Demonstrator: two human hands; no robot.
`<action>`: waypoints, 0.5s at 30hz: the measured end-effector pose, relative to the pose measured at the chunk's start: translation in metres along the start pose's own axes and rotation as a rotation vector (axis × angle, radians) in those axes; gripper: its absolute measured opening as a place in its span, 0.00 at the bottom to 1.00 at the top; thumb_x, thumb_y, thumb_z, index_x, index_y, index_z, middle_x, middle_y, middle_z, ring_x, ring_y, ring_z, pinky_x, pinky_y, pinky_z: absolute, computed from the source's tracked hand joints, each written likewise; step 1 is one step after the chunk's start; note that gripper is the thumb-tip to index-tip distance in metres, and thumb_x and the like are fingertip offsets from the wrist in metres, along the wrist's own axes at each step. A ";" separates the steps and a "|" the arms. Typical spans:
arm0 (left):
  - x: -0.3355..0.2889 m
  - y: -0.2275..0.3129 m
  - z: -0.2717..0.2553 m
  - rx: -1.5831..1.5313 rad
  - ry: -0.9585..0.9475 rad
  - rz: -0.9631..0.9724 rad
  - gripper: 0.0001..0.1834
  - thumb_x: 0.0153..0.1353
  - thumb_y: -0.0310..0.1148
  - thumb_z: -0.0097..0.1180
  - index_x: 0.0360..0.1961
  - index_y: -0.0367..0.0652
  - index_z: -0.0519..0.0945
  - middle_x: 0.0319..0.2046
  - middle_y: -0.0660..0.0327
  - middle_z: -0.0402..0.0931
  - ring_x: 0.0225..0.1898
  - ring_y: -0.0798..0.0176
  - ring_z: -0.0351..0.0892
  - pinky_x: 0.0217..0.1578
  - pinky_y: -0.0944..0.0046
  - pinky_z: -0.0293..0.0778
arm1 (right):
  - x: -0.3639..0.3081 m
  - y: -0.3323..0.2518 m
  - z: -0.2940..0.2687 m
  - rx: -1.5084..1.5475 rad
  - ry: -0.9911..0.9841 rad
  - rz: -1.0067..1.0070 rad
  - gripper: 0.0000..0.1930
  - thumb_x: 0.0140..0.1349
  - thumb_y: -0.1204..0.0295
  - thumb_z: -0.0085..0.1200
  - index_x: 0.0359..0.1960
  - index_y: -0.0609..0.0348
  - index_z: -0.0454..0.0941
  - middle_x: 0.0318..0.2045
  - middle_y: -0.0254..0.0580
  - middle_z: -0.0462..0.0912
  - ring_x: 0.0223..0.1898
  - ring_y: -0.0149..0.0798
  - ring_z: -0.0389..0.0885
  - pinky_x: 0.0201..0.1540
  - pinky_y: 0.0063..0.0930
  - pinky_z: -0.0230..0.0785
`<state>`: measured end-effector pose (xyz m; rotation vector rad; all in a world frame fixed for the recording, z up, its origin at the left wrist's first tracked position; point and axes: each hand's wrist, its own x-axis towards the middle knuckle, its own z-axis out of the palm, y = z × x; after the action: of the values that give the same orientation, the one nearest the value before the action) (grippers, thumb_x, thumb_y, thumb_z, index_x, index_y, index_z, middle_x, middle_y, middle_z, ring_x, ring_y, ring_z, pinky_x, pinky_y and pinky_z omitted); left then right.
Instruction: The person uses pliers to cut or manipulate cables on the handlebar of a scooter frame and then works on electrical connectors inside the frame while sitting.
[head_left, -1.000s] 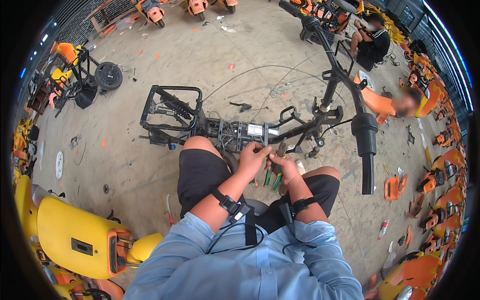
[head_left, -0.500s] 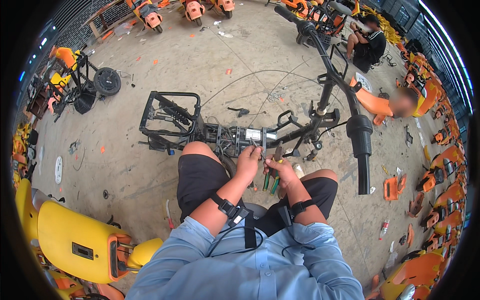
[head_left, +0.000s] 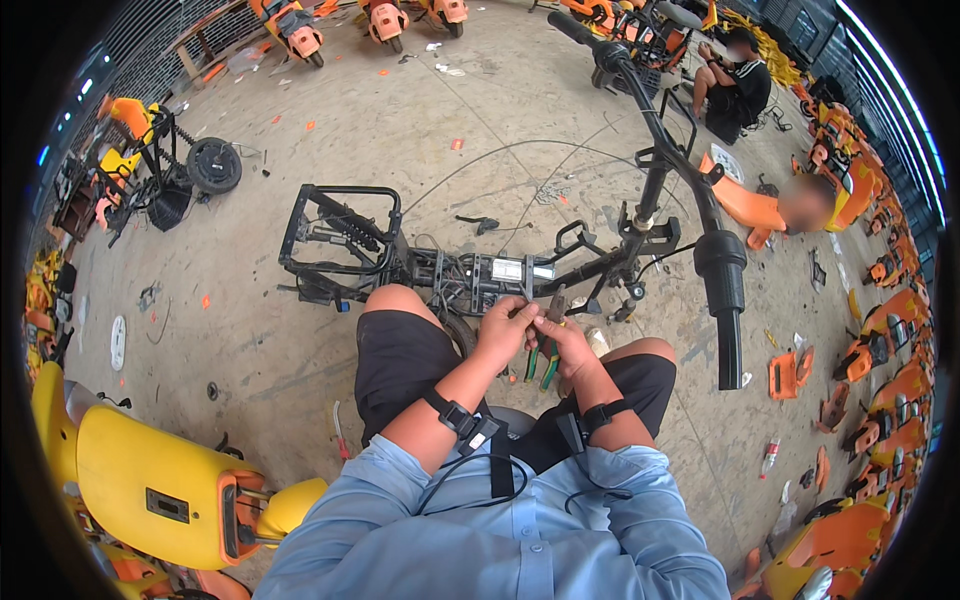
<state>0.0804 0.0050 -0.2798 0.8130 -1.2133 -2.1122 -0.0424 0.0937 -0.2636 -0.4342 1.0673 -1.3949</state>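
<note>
My right hand [head_left: 570, 343] is closed on pliers [head_left: 550, 362] with green handles; their jaws point away from me. My left hand [head_left: 506, 326] is beside it, fingertips pinched and meeting the right hand's fingertips. What lies between them is too small or hidden to name. Just beyond both hands is a stripped black scooter frame [head_left: 590, 268], with a rectangular rear rack [head_left: 338, 187] at its left end and a handlebar [head_left: 690, 180] at its right. A pale-labelled box [head_left: 507, 270] sits in the frame's middle.
A yellow scooter body [head_left: 145, 470] stands close at my left. Several orange-yellow scooters [head_left: 880, 340] line the right side. A person [head_left: 740, 90] crouches at the far right. A brake lever [head_left: 478, 223] and a long cable [head_left: 500, 148] lie on the floor beyond the frame.
My left hand has moved slightly right and down, and its fingertips now meet the right hand's. The thin piece seen at its fingertips before is now hidden. The pliers stay in my right hand.
</note>
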 end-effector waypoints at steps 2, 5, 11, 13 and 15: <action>0.001 0.002 0.001 -0.011 0.002 0.001 0.12 0.71 0.36 0.55 0.39 0.36 0.77 0.24 0.62 0.75 0.16 0.68 0.72 0.16 0.66 0.70 | 0.003 0.002 -0.004 0.031 -0.019 -0.006 0.09 0.67 0.68 0.57 0.40 0.62 0.76 0.31 0.41 0.79 0.31 0.36 0.77 0.38 0.33 0.73; -0.003 0.008 0.005 0.055 0.121 -0.011 0.14 0.72 0.39 0.53 0.41 0.35 0.78 0.28 0.63 0.75 0.25 0.69 0.73 0.25 0.66 0.71 | 0.007 0.009 -0.010 0.032 0.014 -0.019 0.10 0.67 0.66 0.56 0.40 0.60 0.76 0.29 0.39 0.79 0.31 0.36 0.77 0.38 0.32 0.72; 0.017 -0.030 -0.015 0.411 0.176 0.096 0.14 0.73 0.37 0.49 0.41 0.36 0.79 0.30 0.66 0.76 0.32 0.72 0.71 0.36 0.67 0.69 | 0.011 0.005 -0.012 0.131 0.169 -0.055 0.06 0.66 0.70 0.56 0.38 0.59 0.75 0.29 0.38 0.79 0.30 0.35 0.77 0.37 0.33 0.73; 0.019 -0.040 -0.022 0.717 0.130 0.133 0.14 0.71 0.37 0.51 0.40 0.35 0.80 0.28 0.59 0.77 0.30 0.63 0.74 0.34 0.60 0.70 | 0.011 0.007 -0.013 0.127 0.217 -0.091 0.06 0.65 0.70 0.57 0.39 0.57 0.76 0.28 0.36 0.78 0.31 0.34 0.77 0.37 0.33 0.73; 0.010 -0.022 -0.007 0.866 0.042 0.194 0.15 0.68 0.38 0.55 0.39 0.34 0.79 0.29 0.49 0.77 0.32 0.47 0.77 0.36 0.52 0.70 | 0.010 0.007 -0.023 0.110 0.248 -0.142 0.07 0.64 0.70 0.59 0.39 0.57 0.76 0.29 0.36 0.78 0.31 0.34 0.77 0.38 0.32 0.72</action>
<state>0.0754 0.0039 -0.3044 1.0171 -2.1181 -1.3612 -0.0584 0.0938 -0.2837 -0.2646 1.1695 -1.6572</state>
